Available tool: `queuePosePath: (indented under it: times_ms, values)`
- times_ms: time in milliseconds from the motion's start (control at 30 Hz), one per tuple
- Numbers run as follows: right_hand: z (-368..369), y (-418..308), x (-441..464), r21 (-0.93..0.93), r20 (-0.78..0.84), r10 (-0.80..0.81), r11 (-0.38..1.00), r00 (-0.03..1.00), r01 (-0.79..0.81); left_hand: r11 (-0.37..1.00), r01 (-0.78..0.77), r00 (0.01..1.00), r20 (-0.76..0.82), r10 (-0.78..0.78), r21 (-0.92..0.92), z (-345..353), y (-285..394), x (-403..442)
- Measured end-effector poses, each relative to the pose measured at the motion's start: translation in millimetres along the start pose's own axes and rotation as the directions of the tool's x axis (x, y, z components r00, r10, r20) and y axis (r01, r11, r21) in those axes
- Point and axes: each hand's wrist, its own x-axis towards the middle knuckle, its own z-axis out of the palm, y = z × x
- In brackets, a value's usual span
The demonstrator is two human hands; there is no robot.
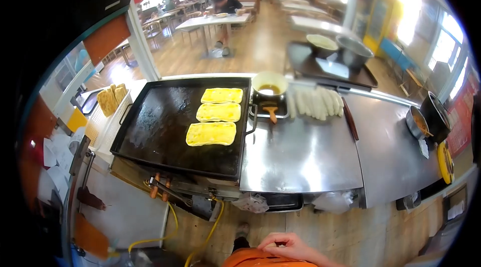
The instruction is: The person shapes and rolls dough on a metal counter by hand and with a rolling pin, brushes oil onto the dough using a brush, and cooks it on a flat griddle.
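My right hand (289, 245) is low in the frame, in front of the orange apron (273, 259). Its fingers are curled in, and whatever they may hold is too small to make out. My left hand is out of sight. Ahead, a black griddle (150, 131) carries three yellow, egg-coated flatbreads (218, 112) in a column on its right side. Beside it stands a pale bowl of oil (270, 82), with a wooden-handled brush (270, 111) in front. Several white dough strips (315, 103) lie in a row on the steel counter (300, 157), next to a dark rolling pin (350, 119).
Browned flatbreads (109, 100) stand in a white basket (112, 126) at left. Tongs (170, 189) hang below the griddle's front. Yellow hoses (175, 227) run across the floor. A steel pot (417, 121) sits at right. Beyond the counter a person (228, 9) sits at a table.
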Motion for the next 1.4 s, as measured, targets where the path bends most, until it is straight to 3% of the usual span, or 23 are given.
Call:
queuePosePath:
  times_ms: [33,133,233,300,433,567,667,733,800,867,933,1033,1267,1400]
  values:
    - [1,-14,4,0.006,0.017,-0.059,0.998,0.998,0.059,1.000,-0.002,0.998,0.067,0.001,0.017,-8,-4,-3]
    - [0,-64,15,0.111,0.220,-0.224,0.973,0.949,0.203,0.982,0.173,0.983,0.076,-0.167,-0.077,-29,-6,-4]
    - [10,-107,24,0.088,0.353,-0.454,0.887,0.818,0.454,0.999,-0.037,0.999,0.014,0.037,-0.036,-43,-26,4]
    - [14,-137,34,0.089,0.427,-0.542,0.822,0.724,0.562,0.997,-0.045,0.988,-0.152,0.035,-0.061,-48,-38,7]
    - [23,-135,56,0.043,0.379,-0.655,0.718,0.654,0.695,0.999,-0.032,0.954,-0.297,0.041,0.034,-68,-59,15]
    - [30,-130,78,0.054,0.309,-0.614,0.774,0.727,0.631,0.994,0.092,0.971,-0.227,-0.076,0.064,-86,-62,19]
    - [36,-114,93,0.075,0.221,-0.519,0.853,0.826,0.516,0.993,0.052,0.976,-0.217,-0.027,0.108,-88,-79,13]
    - [40,-103,102,0.095,0.168,-0.452,0.892,0.876,0.442,0.989,0.107,0.976,-0.201,-0.084,0.106,-94,-82,13]
    - [44,-92,109,0.118,0.116,-0.394,0.917,0.912,0.381,0.959,0.279,0.953,-0.142,-0.268,0.058,-108,-72,16]
    - [47,-84,114,0.139,0.072,-0.345,0.933,0.936,0.333,0.924,0.327,0.945,-0.046,-0.325,0.196,-117,-76,13]
    - [49,-79,118,0.161,0.044,-0.319,0.938,0.947,0.308,0.921,0.332,0.943,-0.085,-0.321,0.203,-122,-82,14]
    - [50,-74,120,0.179,0.002,-0.289,0.942,0.957,0.284,0.949,0.306,0.920,-0.277,-0.276,0.071,-122,-87,20]
    - [48,-72,109,0.235,-0.104,-0.273,0.928,0.956,0.290,0.962,0.261,0.896,-0.392,-0.210,0.081,-108,-89,38]
    - [41,-77,98,0.258,-0.175,-0.291,0.908,0.941,0.329,0.964,0.231,0.948,-0.256,-0.191,0.135,-104,-91,42]
